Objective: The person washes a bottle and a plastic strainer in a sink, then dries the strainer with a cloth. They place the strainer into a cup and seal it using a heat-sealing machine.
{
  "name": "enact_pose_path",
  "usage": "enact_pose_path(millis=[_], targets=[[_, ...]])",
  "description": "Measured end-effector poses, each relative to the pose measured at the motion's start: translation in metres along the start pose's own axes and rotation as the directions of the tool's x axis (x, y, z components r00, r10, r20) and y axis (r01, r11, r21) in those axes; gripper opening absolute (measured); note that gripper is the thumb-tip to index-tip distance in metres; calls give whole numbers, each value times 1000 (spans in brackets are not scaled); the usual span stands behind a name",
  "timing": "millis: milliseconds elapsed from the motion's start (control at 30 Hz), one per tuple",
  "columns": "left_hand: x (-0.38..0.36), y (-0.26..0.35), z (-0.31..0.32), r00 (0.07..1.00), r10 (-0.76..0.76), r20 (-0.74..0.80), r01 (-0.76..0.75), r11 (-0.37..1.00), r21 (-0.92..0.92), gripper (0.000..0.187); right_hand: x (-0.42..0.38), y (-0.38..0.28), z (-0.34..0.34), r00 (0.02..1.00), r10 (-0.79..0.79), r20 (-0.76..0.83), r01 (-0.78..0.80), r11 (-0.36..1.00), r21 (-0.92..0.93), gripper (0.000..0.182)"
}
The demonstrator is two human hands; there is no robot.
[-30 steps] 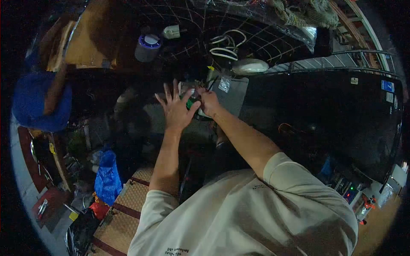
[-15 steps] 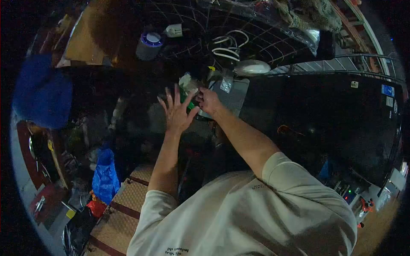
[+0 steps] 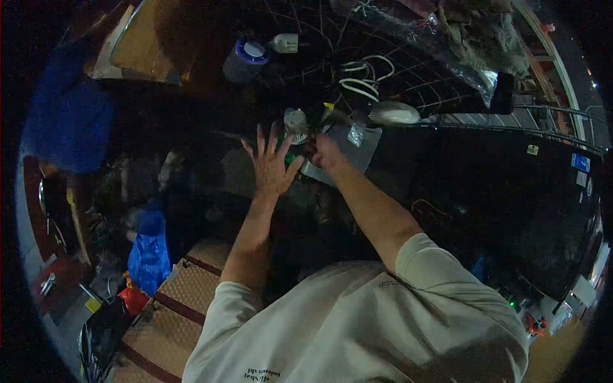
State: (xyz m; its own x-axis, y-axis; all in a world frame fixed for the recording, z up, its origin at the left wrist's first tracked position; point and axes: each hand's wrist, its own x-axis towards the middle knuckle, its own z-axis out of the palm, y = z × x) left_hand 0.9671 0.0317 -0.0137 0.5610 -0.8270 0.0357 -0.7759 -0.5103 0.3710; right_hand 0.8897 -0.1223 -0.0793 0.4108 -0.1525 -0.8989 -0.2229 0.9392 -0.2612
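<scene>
My left hand (image 3: 271,167) is spread with its fingers apart and its thumb alongside a green thing (image 3: 291,157), mostly hidden between the hands. Just beyond the fingertips stands a pale, clear ribbed piece (image 3: 295,125). My right hand (image 3: 327,153) has its fingers bent and pinched together beside the green thing; what they hold is hidden in shadow. Beneath and behind the right hand lies a flat grey panel (image 3: 365,150), with a small shiny clear packet (image 3: 356,134) on it. A small yellow piece (image 3: 329,107) shows behind the hands.
Behind are a coiled white cable (image 3: 359,88), a white oval object (image 3: 394,113), a purple-rimmed cylinder (image 3: 248,60) and a white plug-like piece (image 3: 285,43) by a wire grid. A large black surface with stickers (image 3: 511,185) fills the right. A blue bag (image 3: 150,258) lies beside woven-topped slats (image 3: 182,290).
The whole view has shifted, so the background sits further right at the top. My left hand stays spread and my right hand stays pinched; both remain close by the green thing.
</scene>
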Motion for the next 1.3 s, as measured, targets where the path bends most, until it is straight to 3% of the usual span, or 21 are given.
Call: enact_pose_path(millis=[33,67,167,233,267,333,533,733,833,867,900,933,1000,1033,1100,1133,1167,1200,1233,1267,1300], targets=[[3,1,1,1000,-6,1,6,1000,2,69,16,9,0,998,-52,22,48,987,155,19],[8,2,3,1000,-6,-7,6,999,32,69,29,13,-8,998,-50,25,45,987,152,19],[10,3,-5,1000,9,28,-12,995,96,71,17,0,-2,995,-40,95,59,977,-204,26],[10,4,-5,996,26,81,-37,991,127,72,32,9,-1,998,-58,39,56,997,62,23],[13,5,-2,1000,-5,7,4,995,95,71,37,10,-3,998,-48,31,44,992,115,22],[14,4,-2,997,-40,-68,44,997,63,71,32,9,-5,999,-28,28,25,994,104,19],[9,2,-10,998,-11,55,6,994,105,70,22,9,-3,999,-31,-14,31,999,30,15],[10,0,-2,996,12,-87,-11,1000,15,62,-28,-6,28,996,-90,25,88,992,93,21],[5,-5,-8,998,60,-9,-60,997,56,61,38,12,-7,997,-76,-21,76,997,-19,21],[10,-5,-10,995,-27,-98,13,991,-134,63,49,16,-13,997,-70,-38,68,996,-56,22],[14,-3,-13,978,-128,-167,68,943,-325,66,48,17,-15,995,-69,69,62,993,100,23],[20,4,-23,978,-133,-162,74,943,-326,66,46,21,-18,982,-82,172,36,967,252,25],[31,25,-37,866,-62,-496,-110,944,-310,69,42,25,-17,982,-115,147,90,982,165,26],[31,34,-39,962,17,-273,-56,989,-134,71,39,28,-13,985,-117,126,93,978,189,25],[24,29,-27,984,16,-176,-36,993,-113,75,50,34,-15,987,-117,110,93,975,204,23],[24,28,-20,997,17,-77,-24,995,-95,80,80,45,-34,881,-425,208,452,886,-102,24],[28,28,-19,997,18,-81,-25,995,-97,80,112,54,-54,670,-634,386,742,582,-333,24],[26,29,-18,999,4,-45,-6,1000,-28,77,71,41,-39,846,-433,311,510,827,-236,24],[19,32,-17,1000,-18,-4,18,999,42,74,24,27,-21,957,-198,212,222,971,-94,23],[19,32,-20,999,-46,15,44,992,120,72,29,33,-24,956,-193,219,220,970,-102,23],[17,32,-24,997,-51,-50,57,988,142,64,34,36,-22,829,-418,372,506,844,-180,23]])
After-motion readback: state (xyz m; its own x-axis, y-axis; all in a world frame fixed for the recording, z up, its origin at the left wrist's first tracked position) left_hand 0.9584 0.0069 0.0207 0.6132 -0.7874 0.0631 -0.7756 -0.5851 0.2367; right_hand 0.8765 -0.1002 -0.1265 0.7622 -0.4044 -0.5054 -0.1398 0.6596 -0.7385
